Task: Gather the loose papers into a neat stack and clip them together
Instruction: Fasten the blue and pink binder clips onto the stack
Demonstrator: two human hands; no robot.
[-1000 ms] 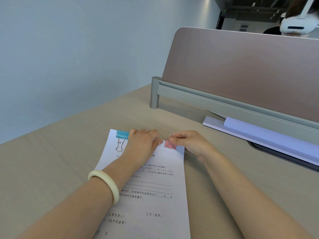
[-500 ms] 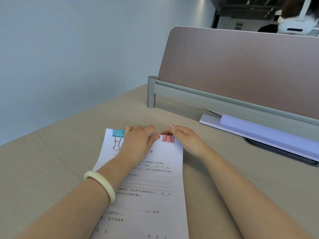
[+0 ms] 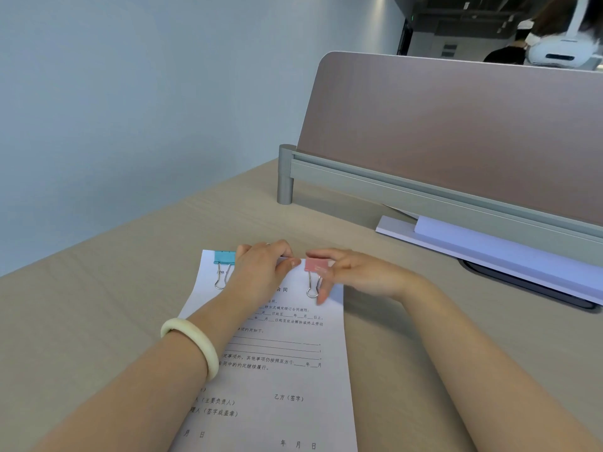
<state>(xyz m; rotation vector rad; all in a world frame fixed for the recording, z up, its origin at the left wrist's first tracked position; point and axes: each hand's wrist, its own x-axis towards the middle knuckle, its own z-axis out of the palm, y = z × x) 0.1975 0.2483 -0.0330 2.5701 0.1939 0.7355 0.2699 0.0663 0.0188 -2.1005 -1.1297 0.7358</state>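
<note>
Our papers (image 3: 280, 380) lie lower centre of the frame, long axis running up to a top edge carrying the blue clip (image 3: 224, 257) at left and the pink clip (image 3: 316, 265) at right. Our left hand (image 3: 261, 272) grips that edge between them; our right hand (image 3: 362, 275), fingers loosely spread, touches the pink clip from its right
</note>
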